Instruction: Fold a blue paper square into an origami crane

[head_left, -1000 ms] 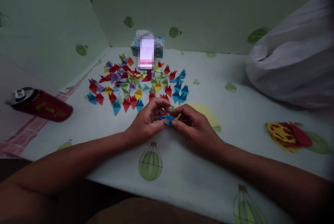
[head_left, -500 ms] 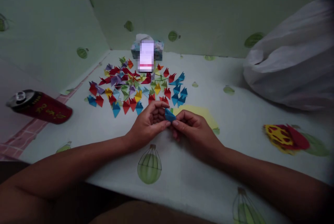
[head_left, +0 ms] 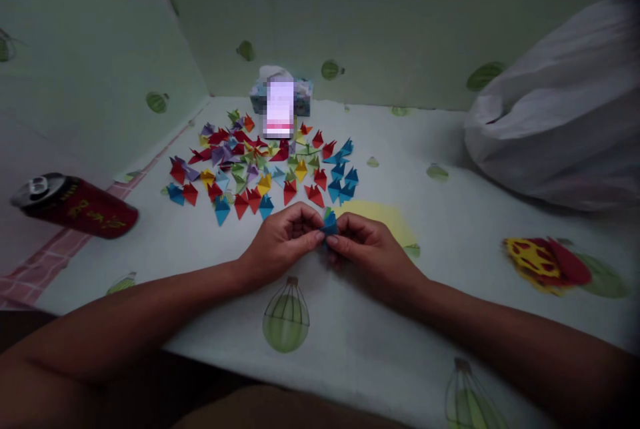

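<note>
A small piece of folded blue paper (head_left: pixel 329 223) is pinched between my two hands above the table. My left hand (head_left: pixel 287 235) grips its left side with thumb and fingers. On its right side, my right hand (head_left: pixel 373 245) has thumb and forefinger closed on it; its lower fingers are partly hidden. Beyond my hands lies a spread of folded paper birds (head_left: pixel 254 199) in red, blue, yellow, green and purple. Several blue birds (head_left: pixel 347 191) sit together at its right edge. A yellow paper sheet (head_left: pixel 383 215) lies flat just behind my right hand.
A red can (head_left: pixel 95 210) stands at the left. At the back, a lit phone (head_left: pixel 280 105) leans before a tissue box (head_left: pixel 303 97). A white plastic bag (head_left: pixel 555 142) fills the right rear, with red and yellow cut-out pieces (head_left: pixel 540 262) nearer me. The table (head_left: pixel 360 335) has balloon prints.
The blue paper has been turned from lying slantwise to more upright between my fingertips. My left forefinger has curled down and closer to it. Things on the table stay where they were.
</note>
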`<state>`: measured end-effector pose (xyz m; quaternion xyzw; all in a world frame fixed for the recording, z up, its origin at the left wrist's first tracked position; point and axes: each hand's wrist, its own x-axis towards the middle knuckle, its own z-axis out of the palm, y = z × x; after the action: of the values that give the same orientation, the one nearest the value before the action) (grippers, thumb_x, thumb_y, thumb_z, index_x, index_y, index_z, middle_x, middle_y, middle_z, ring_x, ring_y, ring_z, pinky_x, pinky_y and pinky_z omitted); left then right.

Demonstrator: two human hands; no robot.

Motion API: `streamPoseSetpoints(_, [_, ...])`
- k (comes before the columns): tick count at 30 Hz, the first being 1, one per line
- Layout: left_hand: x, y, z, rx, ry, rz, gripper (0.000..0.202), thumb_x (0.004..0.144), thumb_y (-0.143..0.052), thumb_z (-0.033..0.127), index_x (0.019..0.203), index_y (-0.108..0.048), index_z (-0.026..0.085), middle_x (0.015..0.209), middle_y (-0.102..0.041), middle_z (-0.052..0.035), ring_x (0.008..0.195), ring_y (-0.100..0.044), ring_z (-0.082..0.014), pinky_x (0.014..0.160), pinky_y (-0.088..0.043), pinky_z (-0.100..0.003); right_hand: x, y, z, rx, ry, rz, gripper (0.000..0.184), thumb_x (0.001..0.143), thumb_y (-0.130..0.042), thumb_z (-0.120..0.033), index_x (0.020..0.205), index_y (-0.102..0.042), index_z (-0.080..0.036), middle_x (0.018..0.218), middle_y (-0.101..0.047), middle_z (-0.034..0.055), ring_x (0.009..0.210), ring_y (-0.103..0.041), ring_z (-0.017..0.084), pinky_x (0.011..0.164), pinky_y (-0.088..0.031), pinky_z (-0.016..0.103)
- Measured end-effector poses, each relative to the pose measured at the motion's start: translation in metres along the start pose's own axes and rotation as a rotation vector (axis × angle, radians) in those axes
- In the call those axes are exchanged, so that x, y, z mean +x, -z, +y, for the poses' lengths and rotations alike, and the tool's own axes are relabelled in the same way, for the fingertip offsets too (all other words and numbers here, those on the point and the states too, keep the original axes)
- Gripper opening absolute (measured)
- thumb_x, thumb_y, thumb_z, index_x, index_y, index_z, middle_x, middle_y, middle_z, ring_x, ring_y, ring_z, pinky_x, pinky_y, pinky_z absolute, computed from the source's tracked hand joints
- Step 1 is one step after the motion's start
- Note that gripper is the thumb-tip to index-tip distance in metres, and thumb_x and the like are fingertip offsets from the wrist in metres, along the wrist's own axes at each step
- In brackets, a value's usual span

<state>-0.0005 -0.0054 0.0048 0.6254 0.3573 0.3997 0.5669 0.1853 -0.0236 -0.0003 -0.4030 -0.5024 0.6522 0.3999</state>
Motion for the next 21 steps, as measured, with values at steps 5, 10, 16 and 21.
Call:
streamPoseSetpoints(5, [-0.0005, -0.0001, 0.0013, 0.034, 0.040, 0.043, 0.014, 0.080, -0.071, 0.024, 0.086, -0.061, 0.016, 0.077, -0.061, -0.0005, 0.071, -0.059, -0.0121, 0.066, -0.050, -0.025, -0.0001, 0.0003, -0.0001, -0.022, 0.010, -0.011, 0.021, 0.084, -0.068, -0.032, 0.074, -0.054, -0.019, 0.061, -0.060, -0.0036, 0.058, -0.055, 0.011, 0.060, -0.043, 0.026])
streamPoseSetpoints(10, [-0.0006, -0.0011, 0.0014, 0.049, 0.054, 0.074, 0.016, 0.080, -0.072, 0.027, 0.084, -0.062, 0.016, 0.076, -0.062, -0.0002, 0.069, -0.059, -0.0117, 0.064, -0.049, -0.025, -0.0002, 0.0005, -0.0014, -0.063, 0.002, -0.040, 0.025, 0.084, -0.069, -0.032, 0.071, -0.052, -0.019, 0.060, -0.059, -0.0033, 0.057, -0.054, 0.011, 0.059, -0.043, 0.026])
streamPoseSetpoints(16, [-0.0011, -0.0034, 0.0031, 0.003, 0.043, 0.100, 0.019, 0.078, -0.075, 0.021, 0.086, -0.059, 0.016, 0.078, -0.059, 0.0017, 0.071, -0.057, -0.0096, 0.066, -0.049, -0.023, -0.0003, 0.0000, -0.0022, -0.065, 0.005, 0.003, 0.026, 0.084, -0.070, -0.037, 0.074, -0.053, -0.019, 0.060, -0.058, -0.0032, 0.056, -0.054, 0.011, 0.058, -0.044, 0.026])
streamPoseSetpoints(21, [-0.0006, -0.0033, 0.0042, -0.044, 0.069, 0.087, 0.020, 0.077, -0.075, 0.022, 0.085, -0.058, 0.016, 0.077, -0.060, 0.0022, 0.068, -0.059, -0.0099, 0.066, -0.051, -0.024, -0.0001, -0.0011, -0.0028, -0.040, 0.054, 0.049, 0.024, 0.081, -0.072, -0.035, 0.081, -0.053, -0.020, 0.065, -0.058, -0.0043, 0.056, -0.056, 0.011, 0.057, -0.046, 0.026])
